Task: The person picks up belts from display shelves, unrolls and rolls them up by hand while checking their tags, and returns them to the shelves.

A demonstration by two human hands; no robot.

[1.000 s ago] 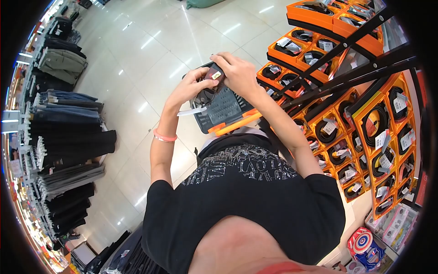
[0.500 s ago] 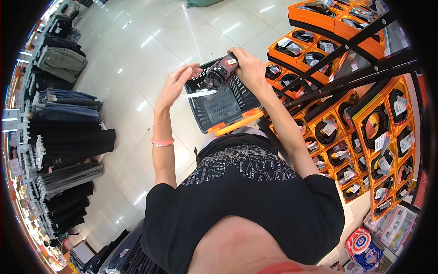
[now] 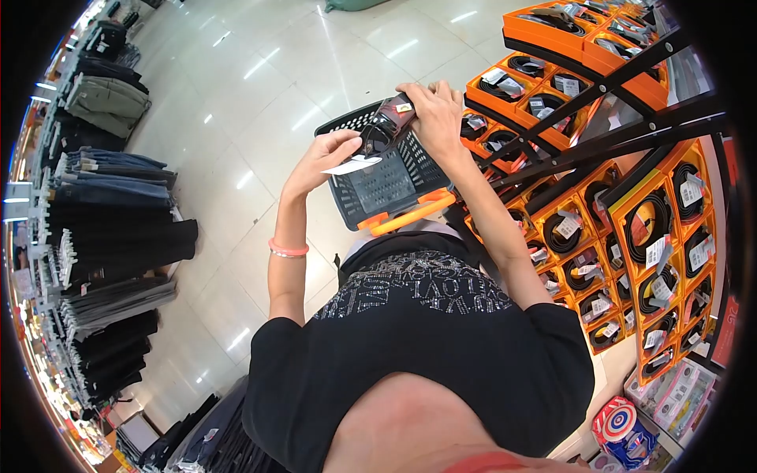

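Observation:
A coiled dark belt (image 3: 392,115) with a small label hangs over the black basket. My right hand (image 3: 436,118) is closed around its upper right side. Thumb and fingers of my left hand (image 3: 331,156) are pressed together at the belt's lower left end, where black strap or buckle parts show. A white tag (image 3: 355,165) dangles below those fingers. Beneath the belt is the black plastic shopping basket (image 3: 372,211) with perforated sides. Its orange handle (image 3: 412,214) lies toward my body.
On my right, a black metal rack (image 3: 631,83) carries orange trays (image 3: 568,217) with several coiled, tagged belts. Trousers (image 3: 118,181) hang in rows along the left. At lower right stand packaged toys (image 3: 621,422). The floor is pale shiny tile (image 3: 236,87).
My left hand has moved right and closed from a more open pose onto the belt's lower end. The belt has turned slightly in my right hand, whose fingers have shifted.

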